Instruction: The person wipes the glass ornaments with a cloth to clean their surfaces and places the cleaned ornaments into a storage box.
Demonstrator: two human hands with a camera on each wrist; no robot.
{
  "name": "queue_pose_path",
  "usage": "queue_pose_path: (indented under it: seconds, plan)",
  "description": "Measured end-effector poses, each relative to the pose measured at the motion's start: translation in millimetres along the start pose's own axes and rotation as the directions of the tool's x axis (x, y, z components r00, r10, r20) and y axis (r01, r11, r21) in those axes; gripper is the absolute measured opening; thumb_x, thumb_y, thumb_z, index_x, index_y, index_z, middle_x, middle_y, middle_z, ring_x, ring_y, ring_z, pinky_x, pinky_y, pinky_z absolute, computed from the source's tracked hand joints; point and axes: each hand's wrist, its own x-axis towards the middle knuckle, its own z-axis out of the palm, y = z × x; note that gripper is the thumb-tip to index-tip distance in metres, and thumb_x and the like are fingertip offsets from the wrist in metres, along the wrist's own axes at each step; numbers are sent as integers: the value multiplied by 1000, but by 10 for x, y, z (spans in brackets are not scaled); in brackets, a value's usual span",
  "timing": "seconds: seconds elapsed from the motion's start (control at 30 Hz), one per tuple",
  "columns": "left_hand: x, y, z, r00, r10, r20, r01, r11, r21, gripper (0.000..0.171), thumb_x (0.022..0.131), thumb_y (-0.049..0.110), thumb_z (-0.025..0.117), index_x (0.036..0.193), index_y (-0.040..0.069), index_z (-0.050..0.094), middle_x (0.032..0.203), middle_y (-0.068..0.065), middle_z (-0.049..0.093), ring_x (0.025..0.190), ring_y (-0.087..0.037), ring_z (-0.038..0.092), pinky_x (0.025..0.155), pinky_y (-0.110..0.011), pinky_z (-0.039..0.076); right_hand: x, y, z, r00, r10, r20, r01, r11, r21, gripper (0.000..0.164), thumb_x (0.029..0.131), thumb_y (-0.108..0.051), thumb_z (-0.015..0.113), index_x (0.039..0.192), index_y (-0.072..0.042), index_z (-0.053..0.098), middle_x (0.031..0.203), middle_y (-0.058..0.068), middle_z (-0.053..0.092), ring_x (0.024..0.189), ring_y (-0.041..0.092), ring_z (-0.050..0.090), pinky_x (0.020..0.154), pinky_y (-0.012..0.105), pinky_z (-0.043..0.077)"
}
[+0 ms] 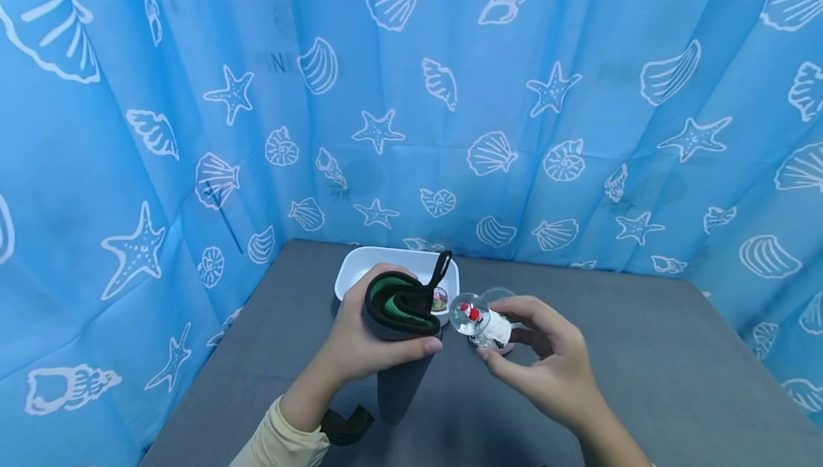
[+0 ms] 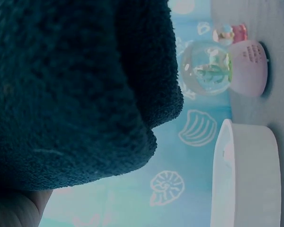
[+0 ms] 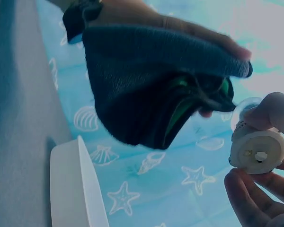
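My left hand (image 1: 360, 342) grips a folded, thick dark cloth (image 1: 401, 320) with a green inner face and a black hanging loop. The cloth fills much of the left wrist view. To its right, my right hand (image 1: 546, 360) holds a small snow globe (image 1: 494, 328) between thumb and fingers. Its clear dome, with a red and white figure inside, tilts toward the cloth. The right wrist view shows the white underside (image 3: 258, 151) of its base. Globe and cloth are close together; whether they touch I cannot tell.
A white tray (image 1: 352, 265) stands behind the left hand, with a small round colourful piece (image 1: 440, 300) at its right end. A larger pink-based snow globe (image 2: 248, 68) and a small red-based one (image 2: 239, 33) stand on the grey table (image 1: 643, 353). A blue shell-patterned curtain (image 1: 463, 110) hangs around.
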Motion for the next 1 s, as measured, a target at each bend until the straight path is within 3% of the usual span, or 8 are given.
queue_pose_path:
  seconds: [0.27,0.5,0.8,0.9,1.0]
  plan:
    - [-11,-7,27,999,18,43,-17,1000,-26,67,74,12,96,130,20,61,119,-5,67,107,-25,69,94,-38,62,-27,-86,80,997,-45,57,43,998,52,59,73,10,92,125,-11,71,119,4,71,99,10,70,77,25,65]
    - [-16,29,66,997,20,69,-17,999,-30,67,75,13,96,131,19,60,121,-5,67,108,-24,69,98,-38,61,-31,-103,132,992,-113,49,110,992,61,59,73,11,91,125,-9,72,120,6,72,99,9,69,81,22,64]
    - [-31,14,84,994,-17,104,22,999,-45,67,76,13,95,133,21,62,125,-3,69,112,-24,70,101,-38,60,-38,-146,153,981,-193,18,194,977,-84,57,71,4,92,122,-15,75,120,3,73,105,8,66,85,13,57]
    - [-34,7,96,992,-22,121,29,998,-59,68,76,13,96,134,21,62,126,-3,69,112,-23,70,101,-38,60,-33,-146,184,962,-271,7,271,958,-92,46,80,-6,91,124,-13,75,120,6,73,107,12,68,90,12,56]
    - [-34,-4,112,990,-17,139,27,997,-71,68,76,13,96,135,20,61,127,-3,69,112,-23,71,100,-38,60,-32,-146,220,939,-345,4,343,933,-109,33,95,-25,81,124,-9,74,120,8,72,107,15,68,95,11,55]
